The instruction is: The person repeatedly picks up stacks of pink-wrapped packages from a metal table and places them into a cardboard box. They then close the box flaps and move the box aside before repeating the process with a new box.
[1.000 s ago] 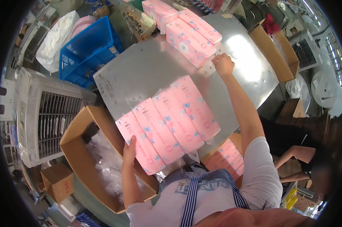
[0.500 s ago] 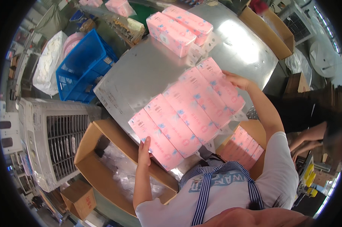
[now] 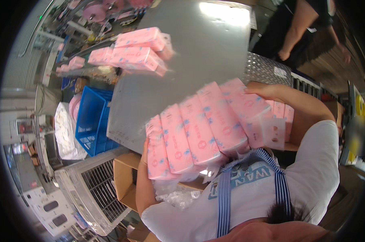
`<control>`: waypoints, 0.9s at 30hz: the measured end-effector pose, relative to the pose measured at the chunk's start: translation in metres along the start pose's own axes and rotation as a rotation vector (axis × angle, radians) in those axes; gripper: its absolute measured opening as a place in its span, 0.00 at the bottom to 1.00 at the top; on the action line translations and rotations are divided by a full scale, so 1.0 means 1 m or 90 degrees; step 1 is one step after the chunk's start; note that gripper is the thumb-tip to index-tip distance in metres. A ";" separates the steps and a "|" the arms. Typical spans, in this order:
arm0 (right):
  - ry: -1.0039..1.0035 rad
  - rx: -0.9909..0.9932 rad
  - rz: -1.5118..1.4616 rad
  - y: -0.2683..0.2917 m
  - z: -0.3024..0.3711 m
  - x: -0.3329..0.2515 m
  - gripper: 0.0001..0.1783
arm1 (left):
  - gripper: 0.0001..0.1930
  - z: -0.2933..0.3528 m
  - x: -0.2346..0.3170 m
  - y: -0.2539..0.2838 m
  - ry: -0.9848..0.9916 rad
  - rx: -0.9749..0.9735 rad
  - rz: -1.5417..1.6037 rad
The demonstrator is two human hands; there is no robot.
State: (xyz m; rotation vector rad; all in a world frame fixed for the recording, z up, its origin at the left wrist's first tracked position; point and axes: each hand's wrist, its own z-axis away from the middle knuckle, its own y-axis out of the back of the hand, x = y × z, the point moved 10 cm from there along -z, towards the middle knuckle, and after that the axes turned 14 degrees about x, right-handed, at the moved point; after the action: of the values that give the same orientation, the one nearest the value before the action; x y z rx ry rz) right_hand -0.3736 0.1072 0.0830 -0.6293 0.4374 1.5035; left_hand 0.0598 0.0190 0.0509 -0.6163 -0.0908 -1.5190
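Observation:
A row of several pink soft packs of tissues (image 3: 198, 131) with blue flower prints is squeezed between my two hands, close in front of my chest. My left hand (image 3: 145, 150) presses on the left end pack, its fingers partly hidden behind it. At the other end, my right hand (image 3: 261, 89) grips the top of the right end pack. That pack leans a little out of line, and a clear flap with holes hangs from its lower end. More pink packs (image 3: 288, 111) show beyond my right forearm, partly covered by the row.
The grey metal table (image 3: 178, 60) spreads ahead, with two pink packs (image 3: 136, 57) at its far left. A blue crate (image 3: 94, 121), a slatted grey unit (image 3: 99, 185) and a cardboard box (image 3: 126, 181) holding clear plastic stand left. Another person's arm (image 3: 299, 30) is far right.
The view has turned to the right. The row of packs, held in both hands, has come nearer to my body and its packs stand more upright. Another person now shows at the far right.

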 end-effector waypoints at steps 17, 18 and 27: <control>-0.213 0.916 0.291 0.275 0.177 0.321 0.28 | 0.24 -0.238 -0.189 -0.366 -0.356 0.008 -0.924; -0.155 0.901 0.302 0.266 0.169 0.306 0.28 | 0.28 -0.228 -0.176 -0.361 -0.444 0.086 -0.940; 0.047 0.608 0.597 0.115 0.175 0.288 0.41 | 0.34 -0.059 -0.290 -0.393 -0.801 -0.391 -1.454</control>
State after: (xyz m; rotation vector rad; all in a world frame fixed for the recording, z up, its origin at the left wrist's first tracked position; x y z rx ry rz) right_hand -0.4962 0.4357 0.0240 0.3559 1.5301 1.8538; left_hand -0.3537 0.2821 0.0031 -2.3336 -1.8897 -2.8730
